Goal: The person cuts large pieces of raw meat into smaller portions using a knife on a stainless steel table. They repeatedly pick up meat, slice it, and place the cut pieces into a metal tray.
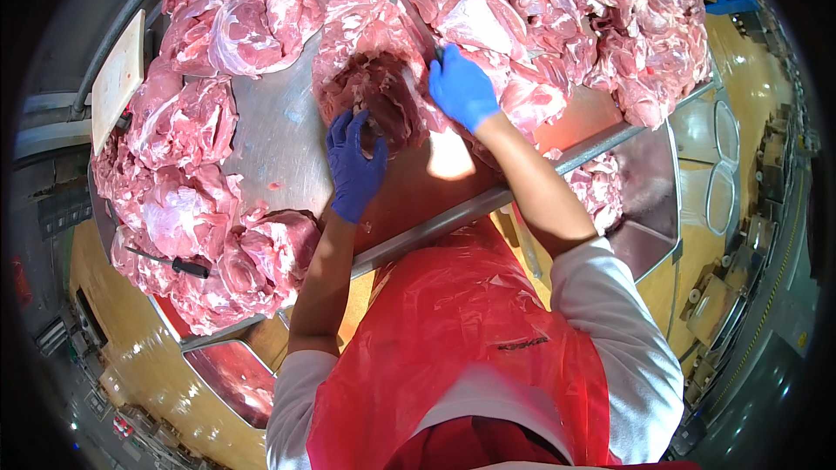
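A large piece of raw pork [361,39] lies on the metal table in front of me, with a dark red hollow opened on its near side. My left hand [355,165], in a blue glove, has its fingers curled around the near edge of that hollow. In a blue glove too, my right hand [463,91] is closed around the handle of a knife [407,7], to the right of the piece. The long blade points away from me and to the left, along the meat's right side. Most of the handle is hidden in my hand.
Raw pork pieces are heaped at the left [178,200] and the far right [644,26] of the metal table [274,126]. A second knife [187,268] with a black handle rests on the left heap. Below the table's right edge stands a metal bin [649,170] with meat inside.
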### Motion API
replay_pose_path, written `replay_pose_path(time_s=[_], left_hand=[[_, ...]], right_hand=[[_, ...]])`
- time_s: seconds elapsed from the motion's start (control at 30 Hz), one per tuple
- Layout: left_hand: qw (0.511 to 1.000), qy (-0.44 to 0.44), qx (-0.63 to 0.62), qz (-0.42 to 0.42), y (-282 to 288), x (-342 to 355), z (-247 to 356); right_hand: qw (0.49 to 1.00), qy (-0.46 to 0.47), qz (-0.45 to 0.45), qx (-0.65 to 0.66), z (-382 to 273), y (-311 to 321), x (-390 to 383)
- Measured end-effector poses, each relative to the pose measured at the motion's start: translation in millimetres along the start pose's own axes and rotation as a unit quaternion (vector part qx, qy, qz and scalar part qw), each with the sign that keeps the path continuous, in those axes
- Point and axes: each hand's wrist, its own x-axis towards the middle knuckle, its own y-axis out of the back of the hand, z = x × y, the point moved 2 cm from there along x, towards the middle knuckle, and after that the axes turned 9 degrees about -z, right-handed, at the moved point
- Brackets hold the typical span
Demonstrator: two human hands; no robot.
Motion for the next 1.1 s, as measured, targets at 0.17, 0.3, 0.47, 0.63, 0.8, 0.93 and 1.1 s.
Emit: replay_pose_path(time_s=[0.17,0.3,0.47,0.63,0.8,0.93,1.1], left_hand=[[0.999,-0.014,-0.025,0.023,-3.4,-3.1,-1.0],[0.999,-0.024,0.000,0.037,-5.7,-5.3,-7.7],[0.998,-0.049,0.020,0.045,-15.1,0.9,1.4],[0.996,-0.014,0.085,0.019,-6.2,-1.5,-9.8],[0.971,-0.034,0.226,-0.073,-4.0,31.0,60.8],[0.889,-0.110,0.390,-0.215,-55.6,49.3,75.3],[0.843,-0.093,0.437,-0.300,-82.2,55.7,58.8]], right_hand=[[0.998,-0.017,-0.045,-0.032,-6.2,-16.2,26.4],[0.992,-0.057,-0.093,-0.064,-0.6,-20.4,12.3],[0.992,-0.047,-0.105,-0.046,20.1,-18.8,16.6],[0.993,-0.008,-0.117,0.001,75.0,-38.2,-111.2],[0.993,0.003,-0.122,-0.001,106.8,-17.7,-187.9],[0.992,0.066,-0.112,0.000,123.0,-32.2,-186.2],[0.964,0.203,-0.074,-0.157,123.1,-32.0,-184.1]])
